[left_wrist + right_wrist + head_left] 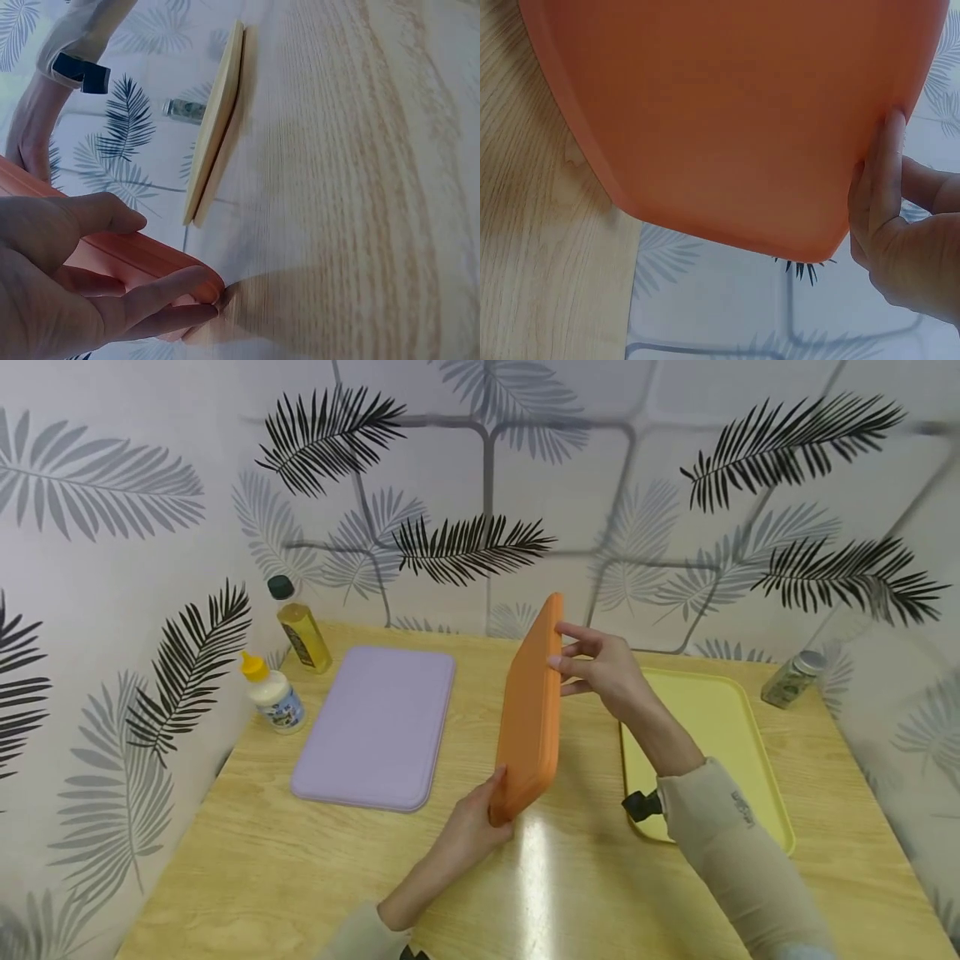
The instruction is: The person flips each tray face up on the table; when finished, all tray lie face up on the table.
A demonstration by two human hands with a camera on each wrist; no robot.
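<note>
An orange tray [528,710] is tilted up on its side above the middle of the table, one broad face turned left. My left hand [474,814] grips its near lower corner; in the left wrist view the thumb and fingers of that hand [82,277] lie on either side of the rim. Higher up, my right hand [600,668] pinches the tray's upper edge between thumb and fingers. The right wrist view shows the right hand's fingers [885,180] against the tray's inner face [735,112].
A lilac tray [378,727] lies at left and a yellow tray [708,727] at right, partly under my right forearm. A yellow-capped white bottle [277,697] and an oil bottle [303,631] stand back left. A small jar [791,681] stands back right, by the patterned wall [525,477].
</note>
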